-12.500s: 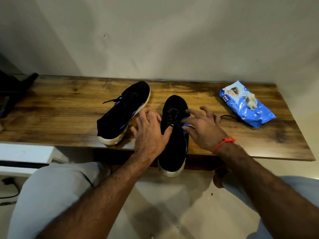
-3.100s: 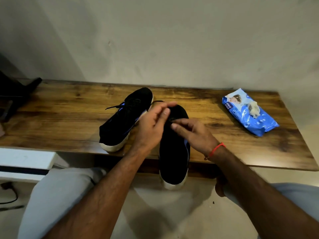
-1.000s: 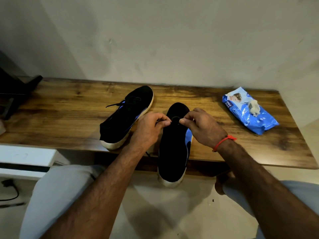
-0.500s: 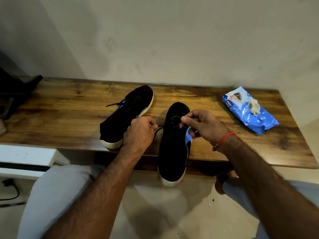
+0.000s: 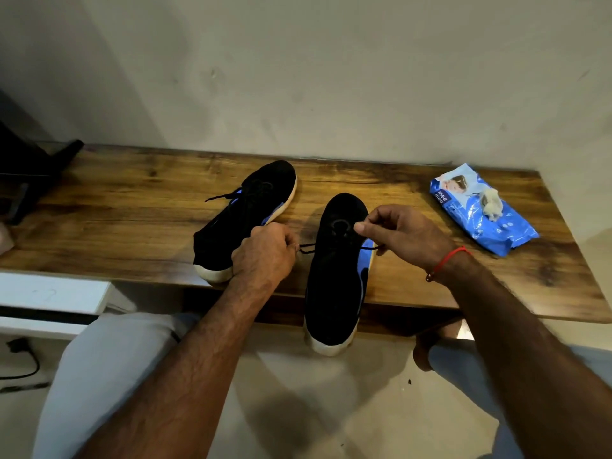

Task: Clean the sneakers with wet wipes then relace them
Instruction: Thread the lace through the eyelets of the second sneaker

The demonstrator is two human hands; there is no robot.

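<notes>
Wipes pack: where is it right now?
In the head view, the wipes pack lies at the table's far right, beyond the right hand, with a crumpled wipe on top.

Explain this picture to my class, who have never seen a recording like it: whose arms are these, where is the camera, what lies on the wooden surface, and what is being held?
No machine here: a person wears a camera on the head, looking down at their own bare arms. The left hand and the right hand, with a red thread at its wrist, each pinch an end of a thin black shoelace and draw it sideways across the nearer black sneaker with a white sole, whose heel hangs over the edge of the brown wooden table. A second black sneaker lies to its left. On the right lies a blue pack of wet wipes with a crumpled used wipe on top.
</notes>
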